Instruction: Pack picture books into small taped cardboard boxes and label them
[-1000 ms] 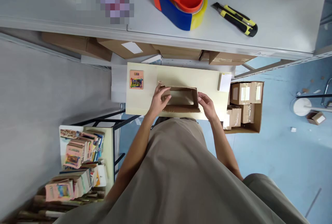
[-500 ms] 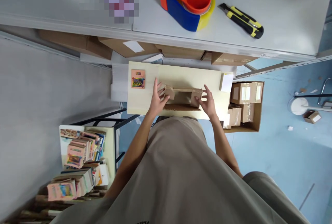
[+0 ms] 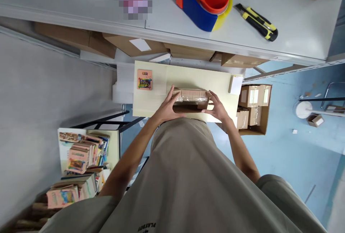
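While the scene was viewed from above, stacks of colourful books were seen at the far left on a low rack, well apart from the work. Further right, a pale wooden counter was seen, and a small pink card with a bright picture was laid flat near its left end. Just right of the card, the left hand was pressed against the left end of a small cardboard box, with the fingers held fairly straight and together along its side and the thumb below. The box was held at the near edge of the counter, between the two hands, and a strip of clear shiny tape or film was seen across its top. At its right end the right hand was placed, its fingers curled round the end of the box. A white slip was propped at the right end of the counter. On the floor just beyond, an open carton holding several small taped boxes was seen. Above all this, on a grey shelf, a red and blue tape dispenser was set, and to its right a yellow and black utility knife was laid, near but not touching it.
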Available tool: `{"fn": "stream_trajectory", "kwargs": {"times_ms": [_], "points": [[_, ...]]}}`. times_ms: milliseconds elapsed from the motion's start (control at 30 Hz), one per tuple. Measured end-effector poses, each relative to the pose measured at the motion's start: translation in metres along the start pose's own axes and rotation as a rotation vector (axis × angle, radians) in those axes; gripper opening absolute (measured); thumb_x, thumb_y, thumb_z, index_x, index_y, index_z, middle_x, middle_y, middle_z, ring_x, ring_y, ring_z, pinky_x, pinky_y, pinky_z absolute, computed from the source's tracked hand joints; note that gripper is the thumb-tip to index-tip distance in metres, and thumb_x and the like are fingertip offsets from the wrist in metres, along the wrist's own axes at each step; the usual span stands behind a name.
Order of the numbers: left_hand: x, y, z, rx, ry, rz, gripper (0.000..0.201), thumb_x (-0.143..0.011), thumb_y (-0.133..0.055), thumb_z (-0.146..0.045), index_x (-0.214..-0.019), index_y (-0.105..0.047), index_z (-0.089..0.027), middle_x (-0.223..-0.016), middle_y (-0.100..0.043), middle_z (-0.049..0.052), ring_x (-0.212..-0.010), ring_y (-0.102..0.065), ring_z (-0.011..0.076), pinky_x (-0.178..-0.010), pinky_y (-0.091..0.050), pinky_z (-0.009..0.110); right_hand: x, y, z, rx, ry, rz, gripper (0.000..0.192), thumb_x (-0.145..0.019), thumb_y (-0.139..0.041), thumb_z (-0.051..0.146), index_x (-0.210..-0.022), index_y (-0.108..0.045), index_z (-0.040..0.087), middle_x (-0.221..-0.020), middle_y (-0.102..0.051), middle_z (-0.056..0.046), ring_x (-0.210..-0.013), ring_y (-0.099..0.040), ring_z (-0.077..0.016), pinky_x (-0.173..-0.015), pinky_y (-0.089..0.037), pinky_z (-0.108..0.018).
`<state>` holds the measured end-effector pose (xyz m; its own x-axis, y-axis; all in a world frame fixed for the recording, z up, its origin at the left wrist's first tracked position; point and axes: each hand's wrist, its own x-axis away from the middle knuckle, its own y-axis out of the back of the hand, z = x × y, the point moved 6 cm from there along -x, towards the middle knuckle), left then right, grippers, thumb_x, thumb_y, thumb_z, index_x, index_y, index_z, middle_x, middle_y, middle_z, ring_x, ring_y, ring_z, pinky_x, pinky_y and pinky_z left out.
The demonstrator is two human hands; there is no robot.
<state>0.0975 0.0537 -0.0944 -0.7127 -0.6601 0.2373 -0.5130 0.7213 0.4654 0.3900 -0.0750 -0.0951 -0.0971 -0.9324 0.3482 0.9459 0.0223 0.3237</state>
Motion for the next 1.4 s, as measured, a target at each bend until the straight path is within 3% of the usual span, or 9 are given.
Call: {"fn": "stream_trajectory", "kwargs": {"times_ms": [100, 267, 533, 767, 933, 1067, 1200, 1300, 1400], "points": [[-0.005, 0.004, 0.0, -0.03, -0.031, -0.03, 0.118, -0.078, -0.1, -0.078, -0.174, -0.058, -0.026, -0.195, -0.027, 0.018, -0.18, -0.033, 0.0477, -0.143, -0.041, 0.056, -0.002, 0.0, 0.002, 0.017, 0.011, 0.019, 0.125, -0.071, -0.103, 0.083, -0.177, -0.056, 0.036, -0.194, -0.032, -0.015, -0.169, -0.05, -0.0517, -0.128, -0.061, -0.071], [-0.028, 0.016, 0.014, -0.057, 0.0, -0.189, 0.048, -0.101, -0.088, -0.05, -0.144, -0.081, -0.028, -0.171, -0.063, 0.014, -0.16, -0.062, 0.0376, -0.138, -0.049, 0.052, -0.01, 0.001, 0.001, 0.055, -0.012, -0.092, 0.083, -0.097, -0.083, 0.074, -0.17, -0.065, 0.039, -0.189, -0.045, -0.009, -0.157, -0.064, -0.0431, -0.12, -0.068, -0.066], [-0.058, -0.004, 0.042, 0.013, 0.105, -0.318, 0.04, -0.096, -0.092, -0.036, -0.132, -0.08, -0.025, -0.153, -0.073, 0.015, -0.149, -0.068, 0.0324, -0.131, -0.053, 0.047, -0.039, -0.009, -0.027, 0.073, -0.074, -0.22, 0.062, -0.098, -0.072, 0.075, -0.141, -0.076, 0.03, -0.158, -0.075, -0.012, -0.114, -0.079, -0.0335, -0.103, -0.074, -0.061], [-0.053, -0.009, 0.053, 0.135, 0.104, -0.328, 0.031, -0.111, -0.068, -0.041, -0.135, -0.08, -0.025, -0.159, -0.074, 0.015, -0.156, -0.066, 0.0268, -0.132, -0.051, 0.043, -0.042, -0.013, -0.033, 0.085, -0.099, -0.222, 0.068, -0.097, -0.069, 0.077, -0.146, -0.072, 0.031, -0.184, -0.054, -0.012, -0.11, -0.079, -0.0318, -0.102, -0.071, -0.056], [-0.048, -0.007, 0.05, 0.162, 0.097, -0.343, 0.039, -0.112, -0.062, -0.049, -0.135, -0.079, -0.022, -0.161, -0.071, 0.02, -0.16, -0.063, 0.0316, -0.134, -0.051, 0.052, -0.039, -0.017, -0.027, 0.185, -0.102, -0.222, 0.064, -0.102, -0.061, 0.075, -0.146, -0.069, 0.03, -0.187, -0.047, -0.016, -0.112, -0.08, -0.0347, -0.106, -0.069, -0.063], [-0.051, 0.021, 0.022, 0.032, 0.078, -0.409, 0.038, -0.111, -0.065, -0.056, -0.121, -0.082, -0.023, -0.161, -0.069, 0.02, -0.162, -0.06, 0.0348, -0.137, -0.048, 0.056, -0.037, 0.0, 0.014, 0.31, 0.01, -0.278, 0.056, -0.106, -0.06, 0.07, -0.14, -0.073, 0.028, -0.18, -0.053, -0.021, -0.149, -0.067, -0.0456, -0.125, -0.058, -0.072], [-0.08, 0.067, -0.045, -0.015, -0.119, -0.497, 0.04, -0.114, -0.062, -0.057, -0.131, -0.081, -0.026, -0.154, -0.076, 0.015, -0.152, -0.067, 0.0335, -0.137, -0.05, 0.057, -0.057, 0.042, 0.105, 0.353, 0.274, -0.394, 0.052, -0.113, -0.058, 0.063, -0.154, -0.069, 0.034, -0.17, -0.062, -0.015, -0.164, -0.053, -0.0458, -0.142, -0.037, -0.076], [-0.114, 0.104, -0.106, 0.007, -0.303, -0.606, 0.046, -0.117, -0.059, -0.059, -0.144, -0.078, -0.026, -0.149, -0.079, 0.013, -0.146, -0.071, 0.0331, -0.134, -0.053, 0.056, -0.097, 0.074, 0.182, 0.467, 0.471, -0.447, 0.059, -0.116, -0.054, 0.062, -0.168, -0.057, 0.034, -0.179, -0.052, -0.012, -0.173, -0.04, -0.0461, -0.146, -0.029, -0.077], [-0.147, 0.131, -0.155, 0.049, -0.45, -0.699, 0.048, -0.119, -0.058, -0.058, -0.152, -0.072, -0.026, -0.144, -0.08, 0.012, -0.148, -0.071, 0.0317, -0.136, -0.05, 0.055, -0.162, 0.088, 0.231, 0.606, 0.582, -0.403, 0.066, -0.119, -0.049, 0.064, -0.169, -0.052, 0.022, -0.179, -0.05, -0.02, -0.175, -0.035, -0.0513, -0.142, -0.028, -0.085]]}}
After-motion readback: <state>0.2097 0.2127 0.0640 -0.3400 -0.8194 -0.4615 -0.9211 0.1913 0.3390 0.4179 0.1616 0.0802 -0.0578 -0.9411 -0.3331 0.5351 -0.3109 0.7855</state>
